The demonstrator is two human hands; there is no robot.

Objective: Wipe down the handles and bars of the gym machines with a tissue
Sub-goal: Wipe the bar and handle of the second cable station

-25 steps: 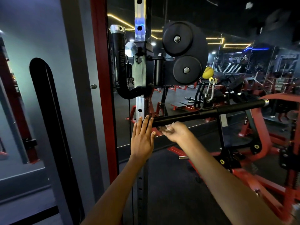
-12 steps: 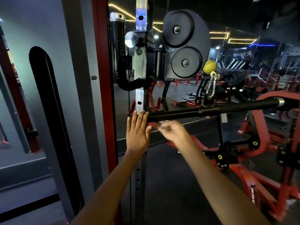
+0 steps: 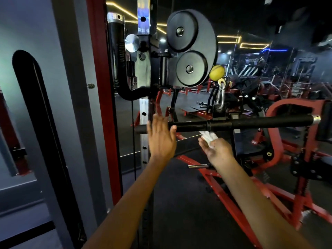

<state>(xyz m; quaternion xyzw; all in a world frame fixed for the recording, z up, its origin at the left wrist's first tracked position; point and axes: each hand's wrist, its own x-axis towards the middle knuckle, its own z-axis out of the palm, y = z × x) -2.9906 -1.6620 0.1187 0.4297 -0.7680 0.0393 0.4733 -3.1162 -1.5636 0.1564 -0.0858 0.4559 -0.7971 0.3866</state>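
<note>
A long black bar (image 3: 251,122) hangs level from a steel carabiner (image 3: 221,97) on the cable machine. My left hand (image 3: 161,137) is raised with straight fingers against the bar's left end, in front of the perforated steel upright (image 3: 143,108). My right hand (image 3: 216,149) is just under the bar's middle and pinches a crumpled white tissue (image 3: 208,136), whose top touches the underside of the bar.
The black pulley housing (image 3: 192,47) with two round discs sits above the bar, with a yellow ball stop (image 3: 217,72) beside it. A black curved handle (image 3: 119,69) stands at the upper left. Red machine frames (image 3: 280,133) fill the right and floor.
My right hand has slid right along the bar from its left end toward the middle, and the tissue now shows. My left hand stays at the bar's left end.
</note>
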